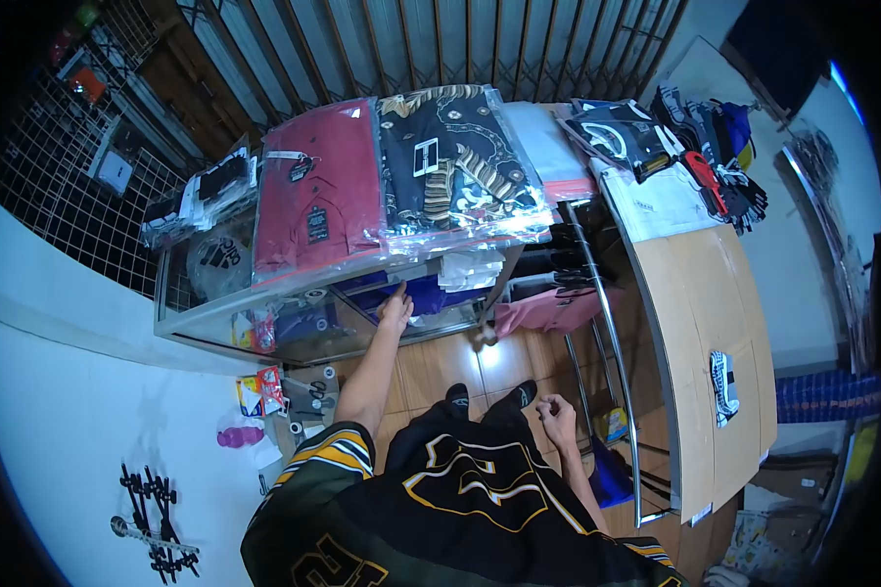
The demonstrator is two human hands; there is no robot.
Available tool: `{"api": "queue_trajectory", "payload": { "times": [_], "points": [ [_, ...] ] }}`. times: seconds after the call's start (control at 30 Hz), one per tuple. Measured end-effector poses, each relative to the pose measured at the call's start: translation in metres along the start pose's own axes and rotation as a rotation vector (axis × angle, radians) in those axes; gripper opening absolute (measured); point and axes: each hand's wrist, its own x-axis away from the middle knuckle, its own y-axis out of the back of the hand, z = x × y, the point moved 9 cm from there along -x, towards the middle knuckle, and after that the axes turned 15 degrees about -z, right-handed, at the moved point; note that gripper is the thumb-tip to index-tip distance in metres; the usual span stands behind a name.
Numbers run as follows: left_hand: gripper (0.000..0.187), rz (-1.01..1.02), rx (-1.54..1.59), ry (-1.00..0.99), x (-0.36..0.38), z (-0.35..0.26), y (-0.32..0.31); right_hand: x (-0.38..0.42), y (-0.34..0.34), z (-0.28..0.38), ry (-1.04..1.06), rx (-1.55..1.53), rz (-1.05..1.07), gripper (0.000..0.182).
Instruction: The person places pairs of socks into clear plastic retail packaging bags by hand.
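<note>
My left hand [394,308] reaches forward to the front of a glass display case [206,315], its index finger stretched out and nothing seen in its grasp. Close by the fingers, blue-purple fabric [427,296] lies inside the case, and a stack of white packets [471,270] is just to the right. On top of the case lie a folded red shirt [341,196] and a black patterned shirt [465,161], both in clear plastic. My right hand [558,422] hangs low beside a metal clothes rack [612,342], fingers loosely bent and holding nothing.
Pink garments [558,311] hang at the rack's far end. A cardboard-covered top [700,323] runs along the right, with packed clothes and gloves [744,196] at its back. On the left are a wire grid [54,186] and a pink bottle [240,436] by the wall.
</note>
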Motion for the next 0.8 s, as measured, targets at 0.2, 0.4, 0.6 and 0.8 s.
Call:
{"api": "queue_trajectory", "payload": {
  "times": [0.2,0.4,0.6,0.8],
  "points": [
    [0.032,-0.055,0.028,0.090,-0.034,-0.001,-0.014,0.007,0.018,-0.024,-0.094,-0.004,-0.049,0.023],
    [0.019,-0.036,0.055,-0.036,-0.041,-0.012,-0.005,0.010,0.012,-0.020,-0.124,-0.039,-0.064,0.021],
    [0.014,0.006,0.096,-0.071,-0.033,-0.014,0.018,0.002,-0.018,0.003,-0.075,-0.053,-0.002,0.021],
    [0.016,0.173,0.173,0.021,0.040,0.001,0.038,-0.022,-0.076,0.042,-0.049,-0.181,0.133,0.024]
  ]
}}
